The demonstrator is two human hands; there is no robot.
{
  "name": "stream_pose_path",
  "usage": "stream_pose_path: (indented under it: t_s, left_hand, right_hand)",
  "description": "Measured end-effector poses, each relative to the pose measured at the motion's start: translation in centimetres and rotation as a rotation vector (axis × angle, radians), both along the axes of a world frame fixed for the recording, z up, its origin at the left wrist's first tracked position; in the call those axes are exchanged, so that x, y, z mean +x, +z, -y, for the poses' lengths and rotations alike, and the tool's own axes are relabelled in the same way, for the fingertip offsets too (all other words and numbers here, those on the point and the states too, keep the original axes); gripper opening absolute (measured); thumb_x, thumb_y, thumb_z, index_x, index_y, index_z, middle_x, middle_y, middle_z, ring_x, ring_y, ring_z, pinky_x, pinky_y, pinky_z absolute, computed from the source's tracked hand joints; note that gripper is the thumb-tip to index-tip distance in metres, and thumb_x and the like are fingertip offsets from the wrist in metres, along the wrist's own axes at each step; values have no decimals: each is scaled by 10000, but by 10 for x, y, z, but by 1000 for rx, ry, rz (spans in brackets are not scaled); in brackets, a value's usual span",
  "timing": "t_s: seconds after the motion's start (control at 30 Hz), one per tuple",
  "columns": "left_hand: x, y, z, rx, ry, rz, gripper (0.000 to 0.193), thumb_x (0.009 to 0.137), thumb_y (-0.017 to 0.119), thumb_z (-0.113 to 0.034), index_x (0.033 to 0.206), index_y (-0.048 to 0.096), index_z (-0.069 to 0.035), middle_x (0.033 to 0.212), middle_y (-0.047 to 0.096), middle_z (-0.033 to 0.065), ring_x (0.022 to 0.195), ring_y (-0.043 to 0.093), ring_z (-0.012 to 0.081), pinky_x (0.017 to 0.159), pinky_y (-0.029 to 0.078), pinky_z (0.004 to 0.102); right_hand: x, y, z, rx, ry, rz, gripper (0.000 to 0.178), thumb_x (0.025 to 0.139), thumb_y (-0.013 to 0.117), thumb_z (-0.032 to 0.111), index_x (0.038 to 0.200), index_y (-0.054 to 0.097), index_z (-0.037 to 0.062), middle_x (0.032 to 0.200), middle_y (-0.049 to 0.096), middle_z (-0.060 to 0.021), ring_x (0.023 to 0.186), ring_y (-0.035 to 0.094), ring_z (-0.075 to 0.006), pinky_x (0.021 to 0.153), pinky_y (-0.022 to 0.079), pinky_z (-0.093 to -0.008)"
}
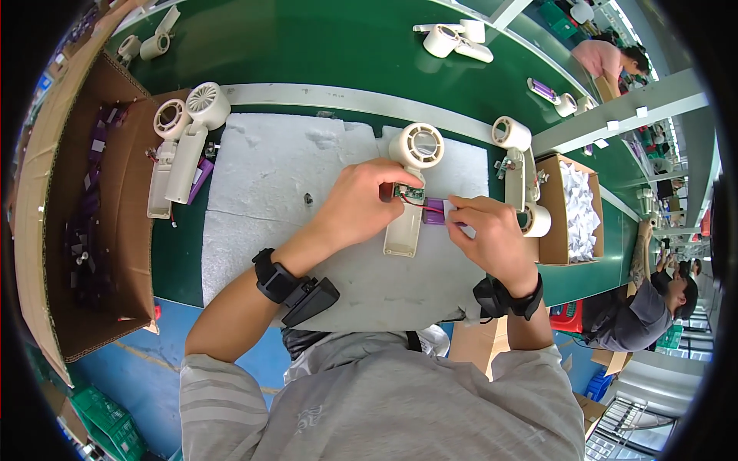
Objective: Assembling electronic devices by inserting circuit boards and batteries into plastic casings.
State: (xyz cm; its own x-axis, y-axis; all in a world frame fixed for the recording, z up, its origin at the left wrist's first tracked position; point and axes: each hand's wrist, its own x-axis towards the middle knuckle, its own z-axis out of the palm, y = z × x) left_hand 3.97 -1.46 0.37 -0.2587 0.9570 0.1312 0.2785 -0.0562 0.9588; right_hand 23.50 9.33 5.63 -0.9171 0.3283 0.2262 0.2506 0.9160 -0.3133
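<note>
A cream handheld fan housing point(401, 230), its round fan head pointing away from me, lies opened on the foam sheet. My left hand point(361, 198) is closed around the handle just below the fan head, with thumb and fingertips at a small green circuit board point(407, 191). Red wires run from that board toward a purple battery pack point(433, 212) lying to the right of the handle. My right hand point(493, 234) pinches the battery pack's right end, where a white piece shows at the fingertips; the fingers partly hide it.
White foam point(261, 184) covers the bench before me. Fan parts point(188, 157) lie at its left, with more fan parts point(513, 154) at its right. A deep cardboard box point(142, 269) with purple packs stands left; a small box point(565, 230) of white pieces stands right. Co-workers sit along the green line.
</note>
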Motion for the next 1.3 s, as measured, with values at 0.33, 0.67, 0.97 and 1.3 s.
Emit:
stream_pose_path:
  t_s: [0.33,0.67,0.97,1.3]
  left_hand:
    - [-4,2,1,-19,-46,-44,334,748,585,55,1048,691,-49,934,688,55,728,616,128,697,508,261]
    - [0,-1,1,-19,-20,-21,338,724,606,27,1028,711,-75,857,689,102,674,607,194,684,520,319]
    - [-1,1,-1,-32,-17,-52,343,735,598,34,1042,713,-70,844,687,50,660,578,106,646,495,257]
    - [-1,2,-2,4,-13,-29,331,719,620,27,1005,732,-96,837,693,92,646,606,161,637,508,292]
  right_hand:
    - [0,2,-4,31,47,32,57,740,700,20,766,677,-26,965,711,-150,709,667,-293,667,547,-364]
    - [-7,-5,16,204,-60,84,60,688,666,-11,682,610,-29,953,699,-193,682,655,-309,644,552,-368]
    - [3,-11,3,-57,-230,-57,41,703,656,-42,735,631,-43,952,711,-171,658,670,-268,622,559,-335]
    - [113,56,-89,284,-969,18,203,895,579,145,975,700,3,712,692,-68,620,619,-125,582,482,-277]
